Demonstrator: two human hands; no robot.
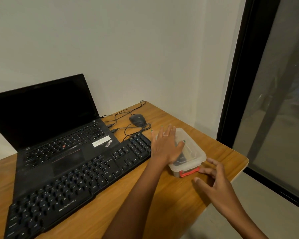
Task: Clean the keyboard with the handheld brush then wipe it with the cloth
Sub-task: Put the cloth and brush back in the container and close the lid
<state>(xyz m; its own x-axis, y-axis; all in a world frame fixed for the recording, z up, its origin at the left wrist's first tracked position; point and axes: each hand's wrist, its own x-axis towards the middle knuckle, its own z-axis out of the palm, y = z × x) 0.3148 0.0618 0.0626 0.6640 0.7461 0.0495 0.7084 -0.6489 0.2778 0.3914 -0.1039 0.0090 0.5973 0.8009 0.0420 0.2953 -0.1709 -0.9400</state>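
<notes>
Here | left hand flat on box | right hand spread, loose, near desk edge

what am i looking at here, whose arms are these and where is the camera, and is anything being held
There is no machine here. One picture comes from a camera worn on a person's head, looking forward and down, so the two bare arms are that person's own.

On the wooden table lie a black Zebronics keyboard, an open ThinkPad laptop, a wired mouse and a clear plastic box with a red latch.

The left hand rests flat on the box lid with straight fingers. The right hand reaches its fingertips towards the latch. Neither hand has a grip on anything. Something dark lies inside the box, too blurred to name.
</notes>
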